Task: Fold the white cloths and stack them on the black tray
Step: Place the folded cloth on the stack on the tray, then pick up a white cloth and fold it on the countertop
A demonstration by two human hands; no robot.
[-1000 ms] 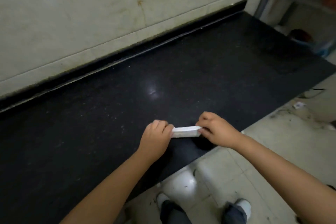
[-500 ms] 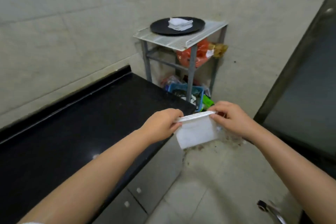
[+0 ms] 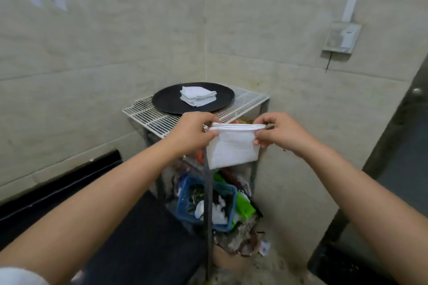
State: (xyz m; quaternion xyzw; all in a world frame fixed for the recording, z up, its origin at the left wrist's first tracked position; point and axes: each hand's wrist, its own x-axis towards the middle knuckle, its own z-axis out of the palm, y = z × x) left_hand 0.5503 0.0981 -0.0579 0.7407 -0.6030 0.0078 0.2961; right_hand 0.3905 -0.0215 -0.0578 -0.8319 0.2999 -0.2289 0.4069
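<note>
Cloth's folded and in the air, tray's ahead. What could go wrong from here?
1. Both hands, left hand and right hand, pinch only the top edge of the folded cloth; its lower part hangs free, so the fold may open when one hand lets go.
2. The stack on the black tray looks uneven; a careless drop might skew it or slide off.
3. The tray sits on a wire rack near its edge; a push could shift it.

A white wire rack (image 3: 162,113) stands in the corner at the frame's centre, bearing a round black tray (image 3: 166,102). A stack of folded white cloths (image 3: 198,96) lies on the tray. A black counter (image 3: 143,238) fills the lower left.
</note>
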